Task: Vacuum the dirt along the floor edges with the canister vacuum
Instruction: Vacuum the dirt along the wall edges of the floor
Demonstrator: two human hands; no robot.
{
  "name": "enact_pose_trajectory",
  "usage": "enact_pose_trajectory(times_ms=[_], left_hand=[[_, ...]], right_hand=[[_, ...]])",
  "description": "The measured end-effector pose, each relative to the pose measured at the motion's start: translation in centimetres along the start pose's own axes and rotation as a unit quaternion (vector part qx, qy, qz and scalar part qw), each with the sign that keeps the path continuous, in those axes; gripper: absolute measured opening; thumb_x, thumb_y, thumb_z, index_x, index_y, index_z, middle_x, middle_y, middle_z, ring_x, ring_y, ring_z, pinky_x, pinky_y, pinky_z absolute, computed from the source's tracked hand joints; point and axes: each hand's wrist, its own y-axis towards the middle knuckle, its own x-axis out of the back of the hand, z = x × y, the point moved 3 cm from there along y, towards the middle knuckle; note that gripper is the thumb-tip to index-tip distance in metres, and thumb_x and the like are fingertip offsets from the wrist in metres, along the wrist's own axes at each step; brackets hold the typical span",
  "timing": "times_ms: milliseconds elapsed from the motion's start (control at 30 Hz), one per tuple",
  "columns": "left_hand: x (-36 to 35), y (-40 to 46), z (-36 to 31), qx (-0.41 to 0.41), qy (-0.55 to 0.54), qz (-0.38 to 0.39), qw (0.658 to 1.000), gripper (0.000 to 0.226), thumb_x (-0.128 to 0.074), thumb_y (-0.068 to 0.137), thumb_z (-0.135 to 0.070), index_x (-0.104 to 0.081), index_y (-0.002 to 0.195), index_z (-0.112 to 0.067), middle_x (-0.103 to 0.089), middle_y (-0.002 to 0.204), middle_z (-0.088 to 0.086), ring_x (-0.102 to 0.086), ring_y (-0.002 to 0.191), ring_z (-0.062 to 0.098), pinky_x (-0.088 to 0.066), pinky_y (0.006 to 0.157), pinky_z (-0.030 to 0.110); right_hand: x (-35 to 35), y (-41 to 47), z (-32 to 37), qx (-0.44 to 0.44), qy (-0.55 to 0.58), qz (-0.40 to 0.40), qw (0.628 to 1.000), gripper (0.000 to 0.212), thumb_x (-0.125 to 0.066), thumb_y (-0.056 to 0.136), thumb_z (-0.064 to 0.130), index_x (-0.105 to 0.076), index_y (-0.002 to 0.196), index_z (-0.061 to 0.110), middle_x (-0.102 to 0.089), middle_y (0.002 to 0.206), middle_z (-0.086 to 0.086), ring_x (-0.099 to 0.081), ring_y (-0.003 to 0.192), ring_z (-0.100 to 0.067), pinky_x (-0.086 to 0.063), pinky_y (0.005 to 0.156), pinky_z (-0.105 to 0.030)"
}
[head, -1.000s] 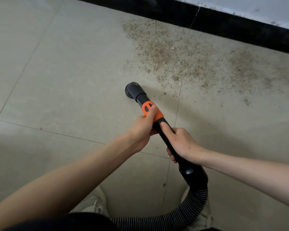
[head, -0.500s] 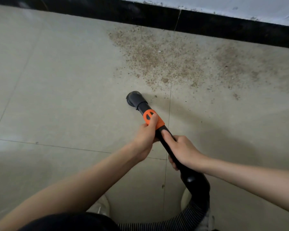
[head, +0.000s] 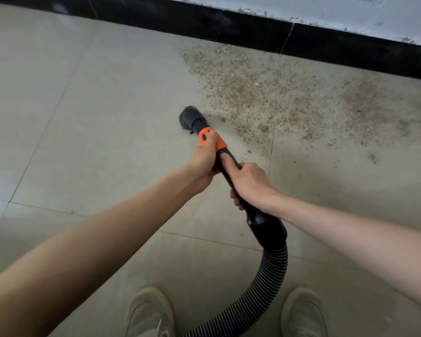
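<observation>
Both hands, left hand [head: 204,164] and right hand [head: 250,183], hold the black plastic vacuum tube [head: 225,164] tight (nozzle just ahead), but a fast push could scatter the brown dirt [head: 265,93].

left arm: bare forearm reaching forward from lower left, wrist straight.
left hand [head: 204,161]: fingers curled in a grip, thumb laid forward on top.
right arm: bare forearm entering from the right.
right hand [head: 249,184]: knuckles up, fingers wrapped under, index finger extended forward.
</observation>
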Motion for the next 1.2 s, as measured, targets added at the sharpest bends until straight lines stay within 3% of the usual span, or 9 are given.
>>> enact_pose_trajectory(times_ms=[167, 367, 467, 600, 767, 933, 1067, 1133, 1200], left_hand=[[-2.0, 2.1, -2.8, -0.001, 0.006, -0.007, 1.000, 0.045, -0.043, 0.098, -0.044, -0.044, 0.116, -0.002, -0.053, 0.085, 0.006, -0.057, 0.087, 0.023, -0.048, 0.076, 0.034], [3.0, 2.5, -1.3, -0.011, -0.069, -0.066, 0.995, 0.037, -0.041, 0.099, -0.042, -0.048, 0.091, -0.006, -0.055, 0.084, 0.005, -0.057, 0.073, 0.015, -0.047, 0.061, 0.028], [3.5, 2.4, -0.7, 0.010, -0.081, -0.069, 0.994, 0.037, -0.038, 0.100, -0.042, -0.046, 0.083, -0.011, -0.055, 0.084, 0.005, -0.057, 0.073, 0.014, -0.045, 0.059, 0.027], [1.0, 3.6, -2.3, 0.022, -0.086, -0.053, 0.995, 0.035, -0.040, 0.099, -0.040, -0.047, 0.082, -0.010, -0.049, 0.075, 0.005, -0.050, 0.063, 0.017, -0.044, 0.057, 0.028], [0.2, 6.3, -5.6, 0.018, -0.079, -0.029, 0.996, 0.038, -0.044, 0.095, -0.046, -0.049, 0.102, -0.009, -0.050, 0.074, 0.004, -0.050, 0.061, 0.016, -0.042, 0.056, 0.027], [1.6, 7.6, -7.7, 0.025, -0.169, 0.006, 0.985, 0.040, -0.047, 0.092, -0.050, -0.051, 0.079, -0.012, -0.048, 0.062, 0.001, -0.048, 0.052, 0.014, -0.042, 0.051, 0.024], [4.2, 8.7, -9.3, 0.019, -0.207, 0.009, 0.978, 0.046, -0.044, 0.092, -0.051, -0.049, 0.069, -0.012, -0.048, 0.049, -0.001, -0.047, 0.042, 0.013, -0.041, 0.045, 0.020], [5.8, 9.3, -10.7, 0.024, -0.193, -0.018, 0.981, 0.047, -0.045, 0.091, -0.054, -0.052, 0.074, -0.011, -0.052, 0.049, -0.001, -0.049, 0.039, 0.012, -0.042, 0.043, 0.018], [7.3, 9.9, -12.3, 0.018, -0.142, -0.052, 0.988, 0.047, -0.046, 0.091, -0.056, -0.054, 0.094, -0.010, -0.056, 0.061, 0.002, -0.054, 0.045, 0.013, -0.046, 0.046, 0.020]], right_hand=[[0.6, 2.2, 2.6, -0.004, 0.054, -0.039, 0.998, 0.056, -0.046, 0.094, 0.059, -0.053, 0.074, 0.008, -0.057, 0.049, -0.007, -0.053, 0.034, -0.019, -0.045, 0.038, -0.026], [-2.7, 2.0, 2.9, 0.007, 0.037, 0.083, 0.996, 0.052, -0.048, 0.092, 0.062, -0.050, 0.076, 0.012, -0.055, 0.041, -0.001, -0.052, 0.033, -0.020, -0.043, 0.038, -0.024], [-3.0, 1.8, 2.6, 0.009, 0.033, 0.104, 0.994, 0.052, -0.048, 0.093, 0.061, -0.049, 0.077, 0.012, -0.057, 0.045, -0.003, -0.054, 0.037, -0.020, -0.045, 0.041, -0.025], [-0.9, 2.1, 2.1, 0.008, 0.078, 0.118, 0.990, 0.052, -0.046, 0.095, 0.059, -0.052, 0.081, 0.009, -0.064, 0.056, -0.008, -0.060, 0.047, -0.020, -0.051, 0.050, -0.028], [1.0, 2.1, 0.4, 0.053, 0.016, 0.095, 0.994, 0.050, -0.056, 0.089, 0.058, -0.064, 0.086, 0.009, -0.072, 0.081, -0.003, -0.067, 0.072, -0.015, -0.054, 0.079, -0.034], [0.9, 2.2, 0.8, 0.083, 0.073, 0.076, 0.991, 0.040, -0.076, 0.079, 0.048, -0.056, 0.103, 0.022, -0.069, 0.088, 0.000, -0.067, 0.071, -0.015, -0.055, 0.063, -0.030], [-0.6, 2.6, 2.0, 0.099, 0.071, 0.070, 0.990, 0.049, -0.082, 0.065, 0.048, -0.052, 0.098, 0.026, -0.067, 0.074, 0.002, -0.065, 0.054, -0.012, -0.052, 0.054, -0.027], [-1.7, 3.4, 3.7, 0.129, 0.063, 0.051, 0.988, 0.044, -0.079, 0.064, 0.048, -0.053, 0.093, 0.028, -0.065, 0.070, 0.004, -0.061, 0.048, -0.009, -0.048, 0.047, -0.023], [-3.1, 4.5, 5.4, 0.153, 0.054, 0.049, 0.985, 0.037, -0.079, 0.070, 0.043, -0.053, 0.092, 0.029, -0.064, 0.073, 0.004, -0.058, 0.045, -0.006, -0.044, 0.044, -0.018]])
